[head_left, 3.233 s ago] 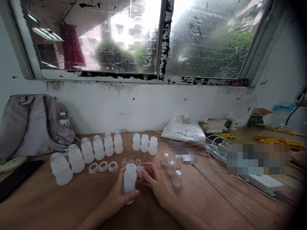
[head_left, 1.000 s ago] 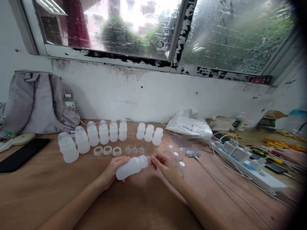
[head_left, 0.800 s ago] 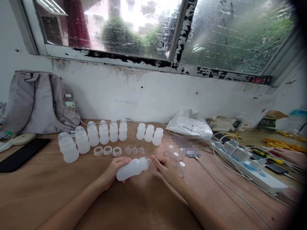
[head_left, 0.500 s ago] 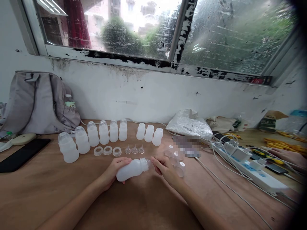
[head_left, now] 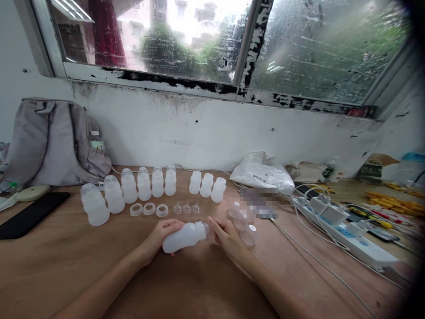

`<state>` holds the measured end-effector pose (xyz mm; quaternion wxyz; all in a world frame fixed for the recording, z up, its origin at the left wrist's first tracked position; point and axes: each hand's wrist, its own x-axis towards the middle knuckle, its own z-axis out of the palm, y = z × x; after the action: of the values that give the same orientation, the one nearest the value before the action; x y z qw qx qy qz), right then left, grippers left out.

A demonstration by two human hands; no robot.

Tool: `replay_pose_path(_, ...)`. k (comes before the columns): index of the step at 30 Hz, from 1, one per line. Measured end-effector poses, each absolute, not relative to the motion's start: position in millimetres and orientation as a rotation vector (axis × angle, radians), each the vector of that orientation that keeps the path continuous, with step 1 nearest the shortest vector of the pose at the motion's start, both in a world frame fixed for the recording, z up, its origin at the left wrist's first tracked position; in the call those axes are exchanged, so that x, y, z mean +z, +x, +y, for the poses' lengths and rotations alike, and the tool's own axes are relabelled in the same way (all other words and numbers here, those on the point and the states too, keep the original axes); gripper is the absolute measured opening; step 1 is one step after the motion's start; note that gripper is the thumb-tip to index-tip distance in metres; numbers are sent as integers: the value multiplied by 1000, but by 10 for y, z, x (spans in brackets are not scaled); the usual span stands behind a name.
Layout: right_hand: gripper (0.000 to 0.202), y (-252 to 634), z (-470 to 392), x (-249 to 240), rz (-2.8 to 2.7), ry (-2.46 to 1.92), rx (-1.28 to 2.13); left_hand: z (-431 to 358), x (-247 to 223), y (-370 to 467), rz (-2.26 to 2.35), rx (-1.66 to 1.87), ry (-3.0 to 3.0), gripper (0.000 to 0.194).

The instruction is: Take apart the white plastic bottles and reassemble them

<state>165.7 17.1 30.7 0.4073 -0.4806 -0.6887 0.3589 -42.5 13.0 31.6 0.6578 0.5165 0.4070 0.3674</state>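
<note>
My left hand (head_left: 162,237) is wrapped round a frosted white bottle (head_left: 184,238), tilted with its neck to the right. A clear nipple (head_left: 206,228) shows at the bottle's neck, and the fingers of my right hand (head_left: 224,232) are pinched at its tip. Beyond my hands lie several white rings (head_left: 162,210) and clear nipples (head_left: 186,207). A row of capped bottles (head_left: 129,188) stands at the back left; open bottles (head_left: 206,185) stand further right. Clear caps (head_left: 247,237) lie beside my right hand.
At the left are a black phone (head_left: 31,215) and a grey backpack (head_left: 55,141). A silvery plastic bag (head_left: 262,172) lies against the wall. White power strips (head_left: 352,235) with loose cables and yellow items (head_left: 390,201) are at the right.
The bottle and my left hand have shifted slightly right. My right fingers sit a little differently at the nipple. Another person's hand at the right edge has gone from view.
</note>
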Motion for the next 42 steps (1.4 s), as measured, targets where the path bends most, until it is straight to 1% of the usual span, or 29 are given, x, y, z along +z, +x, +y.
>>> replay_pose_path(3, 45, 1656, 179, 294, -1720, -1210, 906, 127, 318, -420, 920, 828, 1163, 38)
replay_pose_path(6, 30, 1666, 169, 332, -1686, -1133, 1025, 128, 319, -423, 905, 821, 1155, 39)
replay_pose_path(7, 28, 1666, 162, 353, -1694, -1087, 1082, 128, 319, -425, 904, 824, 1154, 40)
replay_pose_path(10, 44, 1653, 136, 410, -1774, -966, 1197, 125, 309, -419, 926, 856, 1167, 41)
replay_pose_path(13, 39, 1637, 119, 426, -1790, -998, 1176, 99, 287, -395, 1013, 927, 1274, 40)
replay_pose_path(17, 35, 1635, 98, 405, -1742, -1029, 1169, 14, 280, -361, 1128, 1060, 1675, 40)
replay_pose_path(20, 35, 1626, 78, 396, -1740, -1050, 1154, -51, 294, -350, 1150, 1059, 1880, 39)
replay_pose_path(22, 35, 1616, 72, 413, -1800, -1087, 1093, -73, 295, -346, 1186, 1080, 1953, 34)
replay_pose_path(24, 32, 1623, 75, 466, -1922, -1117, 975, -74, 290, -343, 1223, 1101, 2008, 33)
replay_pose_path(28, 33, 1792, 92, 678, -2140, -1212, 572, -52, 295, -350, 1268, 1134, 1994, 35)
replay_pose_path(29, 31, 1879, 94, 736, -2163, -1269, 455, -49, 301, -355, 1262, 1134, 1968, 34)
replay_pose_path(31, 20, 2098, 91, 829, -2192, -1472, 252, -48, 316, -366, 1239, 1122, 1910, 32)
replay_pose_path(33, 14, 2336, 80, 871, -2204, -1698, 130, -51, 330, -375, 1219, 1100, 1869, 32)
replay_pose_path(34, 14, 2445, 72, 869, -2223, -1781, 113, -54, 336, -379, 1216, 1092, 1858, 32)
replay_pose_path(36, 22, 2605, 59, 830, -2260, -1877, 169, -58, 342, -381, 1211, 1081, 1851, 33)
replay_pose_path(38, 24, 2664, 53, 770, -2227, -1879, 297, -59, 344, -381, 1205, 1072, 1857, 34)
replay_pose_path(40, 22, 2622, 50, 730, -2099, -1763, 495, -59, 345, -381, 1198, 1068, 1869, 34)
replay_pose_path(42, 30, 2509, 38, 736, -1918, -1561, 729, -59, 346, -383, 1181, 1067, 1884, 34)
